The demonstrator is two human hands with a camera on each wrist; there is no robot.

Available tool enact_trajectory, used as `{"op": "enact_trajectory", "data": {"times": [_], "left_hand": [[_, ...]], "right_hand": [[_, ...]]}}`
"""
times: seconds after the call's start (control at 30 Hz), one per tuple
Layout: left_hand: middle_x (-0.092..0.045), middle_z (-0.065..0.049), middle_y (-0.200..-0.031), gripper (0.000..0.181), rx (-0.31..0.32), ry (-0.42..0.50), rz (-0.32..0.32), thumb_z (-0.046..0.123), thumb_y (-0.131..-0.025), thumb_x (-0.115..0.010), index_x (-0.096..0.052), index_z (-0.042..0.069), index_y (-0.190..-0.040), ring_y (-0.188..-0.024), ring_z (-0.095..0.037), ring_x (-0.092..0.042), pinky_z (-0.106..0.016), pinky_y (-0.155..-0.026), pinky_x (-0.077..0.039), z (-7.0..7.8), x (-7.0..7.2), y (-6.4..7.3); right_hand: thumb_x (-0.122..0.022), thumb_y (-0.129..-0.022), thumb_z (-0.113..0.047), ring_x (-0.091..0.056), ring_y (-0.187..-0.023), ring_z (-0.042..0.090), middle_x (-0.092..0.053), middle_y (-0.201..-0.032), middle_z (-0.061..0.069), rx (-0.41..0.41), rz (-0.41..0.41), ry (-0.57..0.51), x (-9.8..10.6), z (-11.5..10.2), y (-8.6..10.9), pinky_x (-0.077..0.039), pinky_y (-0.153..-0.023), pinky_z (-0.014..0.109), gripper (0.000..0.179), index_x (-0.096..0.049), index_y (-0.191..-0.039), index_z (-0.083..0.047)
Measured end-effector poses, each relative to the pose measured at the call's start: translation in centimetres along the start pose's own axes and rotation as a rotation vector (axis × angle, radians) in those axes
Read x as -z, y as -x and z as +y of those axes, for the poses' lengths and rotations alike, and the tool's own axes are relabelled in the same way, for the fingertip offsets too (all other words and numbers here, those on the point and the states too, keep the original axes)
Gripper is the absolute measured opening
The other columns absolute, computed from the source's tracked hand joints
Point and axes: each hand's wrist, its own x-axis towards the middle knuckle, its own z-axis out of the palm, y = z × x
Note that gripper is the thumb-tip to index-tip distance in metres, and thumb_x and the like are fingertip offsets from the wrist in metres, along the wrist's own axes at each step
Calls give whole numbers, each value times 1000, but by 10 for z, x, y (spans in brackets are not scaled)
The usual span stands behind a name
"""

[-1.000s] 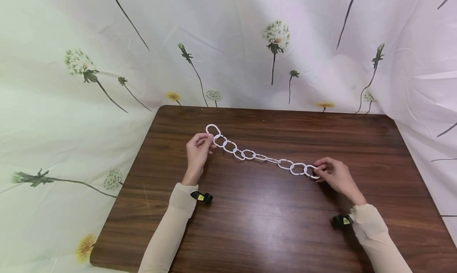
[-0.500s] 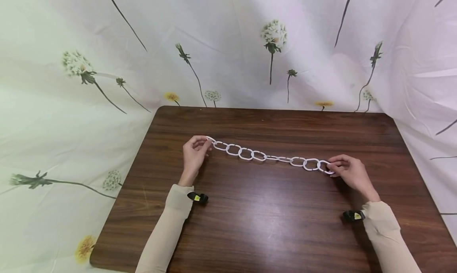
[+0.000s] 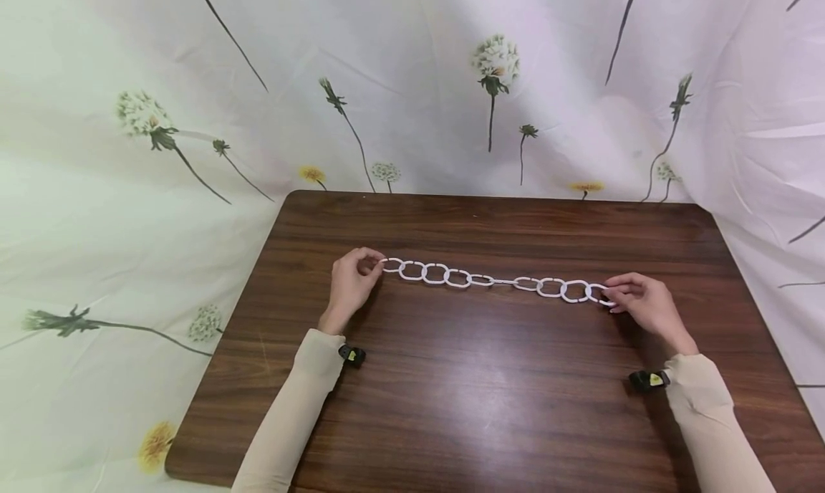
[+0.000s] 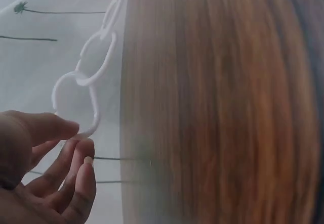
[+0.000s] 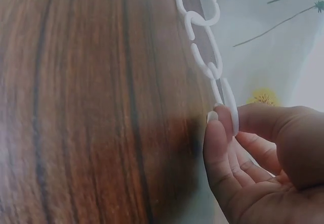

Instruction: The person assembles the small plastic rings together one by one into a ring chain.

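Note:
A white plastic chain of several oval links stretches nearly straight across the head view, sagging slightly. My left hand pinches its left end link between thumb and fingertips. At the other end, my right hand pinches the last link the same way. The left wrist view shows the end link at the tips of the left thumb and fingers. In the right wrist view, the link sits between thumb and forefinger, and a small gap shows in the side of the link above.
A dark brown wood-grain table lies under both hands. Behind it and at the sides hangs a white cloth printed with dandelions. Black straps with small devices are on both wrists.
The hands have drawn apart, the right hand moving rightward. The chain has straightened and become more level; the left end link that stuck up is now pulled into line.

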Motion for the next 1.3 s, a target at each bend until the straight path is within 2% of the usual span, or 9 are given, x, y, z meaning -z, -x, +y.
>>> {"op": "enact_trajectory", "data": {"times": [0.17,0.33,0.5,0.8,1.03,1.3], "left_hand": [[-75,-8,-95,8,-2,-108,-66,7,-93,-76,-80,10,-100,-72,-21,-68,-23,-64,-53,-3,1,-1],[-74,-7,-92,9,-16,-178,-126,10,-94,-77,-81,13,-100,-69,-19,-65,-28,-62,-53,-6,2,-4],[-77,-7,-93,10,-11,-211,-177,10,-94,-76,-81,14,-101,-68,-18,-65,-30,-61,-52,-9,1,-12],[-77,-8,-96,13,60,-212,-277,11,-96,-74,-81,14,-106,-68,-17,-62,-26,-61,-47,-12,-1,-24],[-76,-8,-97,14,74,-215,-303,11,-96,-73,-81,13,-107,-75,-18,-65,-28,-68,-50,-12,-2,-24],[-75,-8,-100,15,84,-217,-309,13,-96,-73,-80,12,-109,-78,-20,-67,-32,-74,-53,-11,-5,-24]], "right_hand": [[-65,-101,-4,-70,-69,-2,-72,-83,-22,-20,0,-23,2,2,-4,-64,-63,21,28,-62,-119,18],[-68,-100,-6,-70,-67,-2,-71,-83,-25,-21,22,-20,2,2,-9,-64,-62,21,30,-63,-118,17],[-70,-98,-6,-70,-65,-2,-73,-83,-21,-10,34,-14,3,5,-16,-64,-60,22,29,-64,-116,16],[-70,-98,-7,-69,-63,-4,-69,-79,-27,-1,59,27,2,3,-25,-63,-57,22,25,-67,-113,14],[-71,-97,-7,-68,-63,-4,-74,-81,-13,4,84,82,-4,1,-26,-62,-55,21,21,-70,-108,10],[-74,-96,-9,-66,-62,-6,-77,-90,14,40,130,160,-9,-1,-25,-60,-52,19,17,-73,-105,5]]}}
